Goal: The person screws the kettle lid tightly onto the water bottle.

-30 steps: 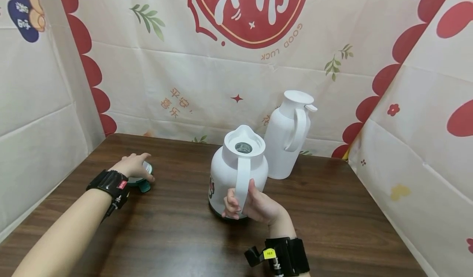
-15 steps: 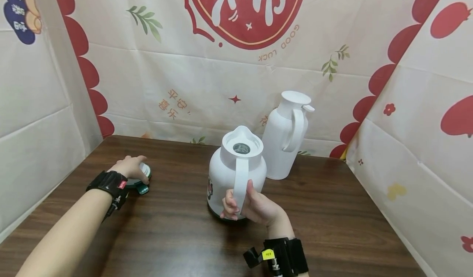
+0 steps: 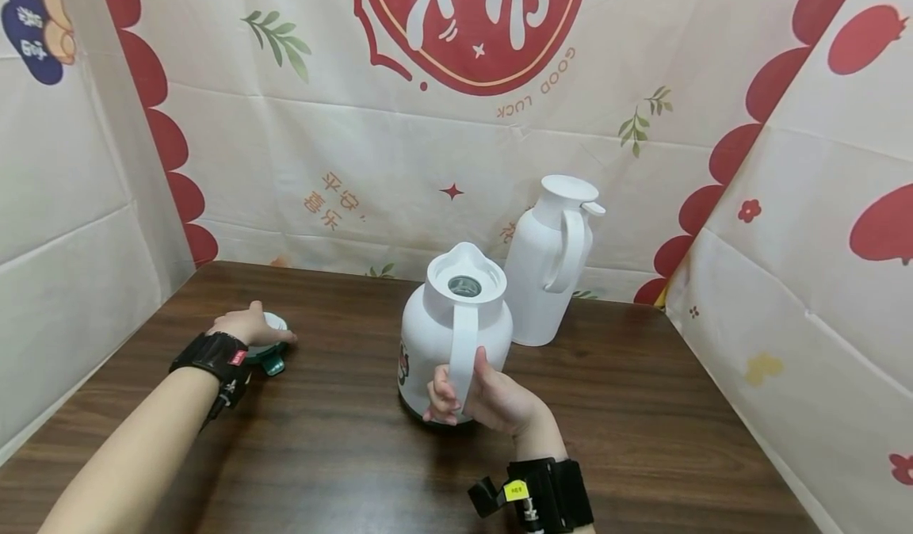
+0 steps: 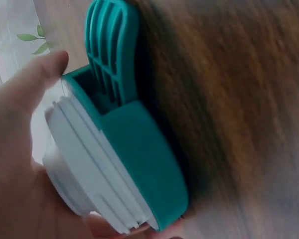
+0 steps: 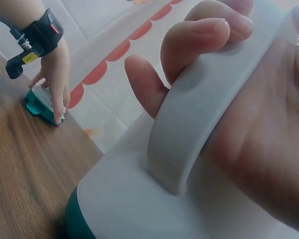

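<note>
At the left of the table, my left hand grips a green and white jug lid from above. In the left wrist view the lid lies green side down, its white threaded stopper towards my palm and its green lever sticking out. The thumb is at one edge; the other fingertips are mostly hidden behind the lid. My right hand holds the handle of a squat white vacuum jug, fingers curled round it. The jug stands upright on the table, its round mouth uncovered.
A taller white jug with a lid and handle stands behind and to the right of the squat one. The brown wooden table is bordered by printed cloth walls at the back and both sides.
My left hand has settled lower over the lid, with its thumb now extended along the near right side. The right hand and the jug keep their place; the view shifts slightly.
</note>
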